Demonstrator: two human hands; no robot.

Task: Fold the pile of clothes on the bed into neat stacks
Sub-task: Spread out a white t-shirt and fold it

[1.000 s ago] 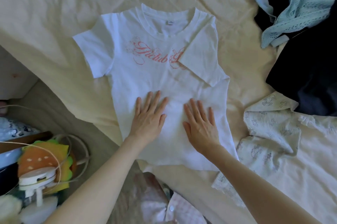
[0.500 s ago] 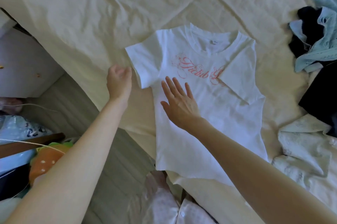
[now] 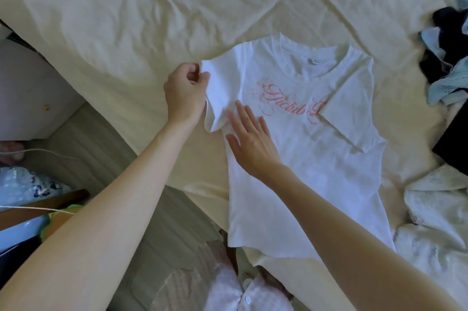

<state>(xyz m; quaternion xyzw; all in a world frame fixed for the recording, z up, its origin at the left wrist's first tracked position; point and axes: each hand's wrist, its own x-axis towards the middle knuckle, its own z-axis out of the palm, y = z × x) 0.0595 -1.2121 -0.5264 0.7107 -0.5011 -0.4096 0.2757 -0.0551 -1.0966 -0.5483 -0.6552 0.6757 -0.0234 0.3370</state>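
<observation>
White cotton T-shirt with pink script lettering (image 3: 304, 158) lies face up on the cream bed sheet (image 3: 152, 19), close to the bed's near edge, neckline pointing away from the person. Its sleeve on the person's right (image 3: 349, 113) is already folded inward over the chest.

The left hand (image 3: 186, 94) pinches the edge of the other short sleeve (image 3: 220, 98), fingers curled round the fabric, and holds that sleeve raised off the sheet. The right hand (image 3: 253, 141) lies flat on the shirt body just beside the raised sleeve, fingers straight and slightly spread, holding nothing.

Step in hand, as judged: fold the left sleeve inward to match the folded side.

Procedure for a clean fold:
- Keep the flat right hand as the anchor; its outer edge should mark the fold line.
- Carry the sleeve across low and taut so no air pocket forms.
- Align the fold parallel to the side seam and symmetric with the opposite side.
- Smooth from fold line toward the centre before releasing.

Risk: the thin fabric may drag and wrinkle the body if the anchor lifts early.

Unfolded items wait at the right: a pale blue knit garment (image 3: 453, 82), dark clothing (image 3: 453, 143) and a white patterned garment (image 3: 435, 209).
</observation>
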